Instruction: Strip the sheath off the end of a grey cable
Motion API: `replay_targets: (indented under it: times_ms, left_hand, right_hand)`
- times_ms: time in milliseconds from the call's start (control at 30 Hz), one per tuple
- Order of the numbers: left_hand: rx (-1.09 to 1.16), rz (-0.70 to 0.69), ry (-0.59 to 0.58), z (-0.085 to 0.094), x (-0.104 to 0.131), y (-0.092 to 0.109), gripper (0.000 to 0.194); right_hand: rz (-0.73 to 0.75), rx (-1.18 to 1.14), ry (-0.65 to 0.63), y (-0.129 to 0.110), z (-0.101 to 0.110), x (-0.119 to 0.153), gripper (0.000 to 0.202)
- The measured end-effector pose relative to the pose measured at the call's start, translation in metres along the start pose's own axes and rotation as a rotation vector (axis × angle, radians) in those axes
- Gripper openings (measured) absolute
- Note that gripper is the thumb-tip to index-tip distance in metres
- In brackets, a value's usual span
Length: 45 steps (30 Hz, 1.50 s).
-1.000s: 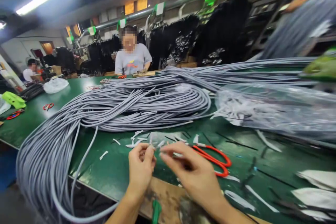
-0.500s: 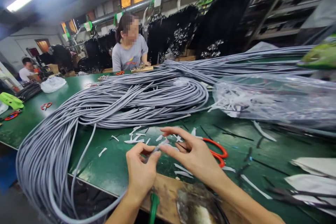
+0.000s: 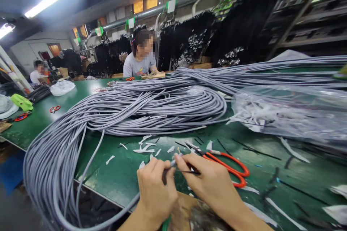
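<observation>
My left hand (image 3: 156, 188) grips the end of a grey cable (image 3: 89, 220) that loops up from below the table edge. Close beside it, my right hand (image 3: 210, 183) pinches a thin dark wire (image 3: 189, 172) at the cable's tip (image 3: 173, 162). Both hands hover over the near edge of the green table (image 3: 114, 173). Red-handled scissors (image 3: 227, 166) lie just beyond my right hand. A big bundle of grey cables (image 3: 151, 106) sprawls across the table and hangs over its left edge.
White scraps (image 3: 143, 148) litter the table. A clear plastic bag (image 3: 292, 113) of offcuts lies at right. A person in a grey shirt (image 3: 139, 65) sits at the far side, another person (image 3: 38, 74) far left. Small red scissors (image 3: 55, 108) and a green tool (image 3: 21, 101) sit left.
My hands have drawn closer to me and together at the cable tip; my right fingers, spread half a second ago, now pinch a thin wire. The view shifted slightly.
</observation>
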<state>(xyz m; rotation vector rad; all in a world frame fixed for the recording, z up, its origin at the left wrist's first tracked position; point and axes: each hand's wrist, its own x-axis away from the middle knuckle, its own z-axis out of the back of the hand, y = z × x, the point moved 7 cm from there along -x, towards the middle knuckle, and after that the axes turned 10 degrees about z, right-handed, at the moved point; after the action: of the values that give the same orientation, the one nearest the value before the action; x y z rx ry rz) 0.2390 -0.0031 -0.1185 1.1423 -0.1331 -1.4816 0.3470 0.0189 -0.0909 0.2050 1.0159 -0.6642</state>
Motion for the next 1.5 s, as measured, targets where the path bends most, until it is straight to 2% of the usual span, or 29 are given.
replay_targets:
  times_ms: [67, 167, 300, 467, 700, 833, 967, 1067, 1133, 1200, 1267, 1300, 1400, 1500]
  left_hand:
    - [0.007, 0.033, -0.025, -0.001, -0.001, -0.001, 0.015]
    - [0.019, 0.052, -0.024, 0.0, -0.001, -0.001, 0.014]
    - [-0.006, -0.01, 0.02, 0.004, 0.001, 0.002, 0.017]
    - [-0.002, -0.039, -0.003, 0.002, 0.001, 0.005, 0.017]
    - [0.187, 0.22, -0.109, -0.003, -0.003, -0.01, 0.015]
    - [0.332, 0.345, -0.129, -0.006, -0.003, -0.02, 0.017]
    - [0.406, 0.399, -0.15, -0.007, -0.003, -0.024, 0.016]
    - [0.443, 0.441, -0.158, -0.008, -0.004, -0.027, 0.018]
    - [0.461, 0.447, -0.179, -0.01, -0.004, -0.027, 0.018]
    - [0.485, 0.452, -0.201, -0.011, -0.004, -0.027, 0.017]
    - [0.512, 0.47, -0.213, -0.013, -0.003, -0.028, 0.016]
    - [0.524, 0.486, -0.214, -0.013, -0.003, -0.029, 0.015]
    - [0.551, 0.556, -0.191, -0.012, -0.003, -0.033, 0.012]
    - [0.633, 0.655, -0.172, -0.014, -0.001, -0.039, 0.025]
  right_hand:
    - [0.051, 0.038, 0.026, -0.004, 0.003, 0.0, 0.052]
    - [0.04, 0.026, 0.015, -0.003, 0.003, 0.0, 0.051]
    - [0.001, -0.02, -0.028, 0.001, -0.001, 0.0, 0.051]
    - [0.005, 0.034, 0.023, 0.0, -0.002, 0.004, 0.05]
    - [0.054, 0.009, 0.069, -0.006, 0.004, 0.004, 0.043]
    - [-0.042, -0.063, 0.052, 0.0, 0.004, 0.002, 0.04]
    - [-0.201, -0.132, 0.021, 0.019, 0.001, 0.002, 0.04]
    - [-0.319, -0.204, 0.03, 0.034, 0.0, 0.004, 0.03]
    - [-0.406, -0.38, -0.058, 0.038, -0.009, 0.006, 0.03]
    - [-0.435, -0.576, -0.221, 0.031, -0.023, 0.008, 0.033]
    - [-0.374, -0.612, -0.322, 0.02, -0.027, 0.009, 0.031]
    - [-0.324, -0.571, -0.322, 0.015, -0.026, 0.007, 0.031]
    - [-0.157, -0.41, -0.212, 0.006, -0.014, 0.002, 0.029]
    - [-0.003, -0.3, -0.132, -0.002, -0.007, 0.001, 0.026]
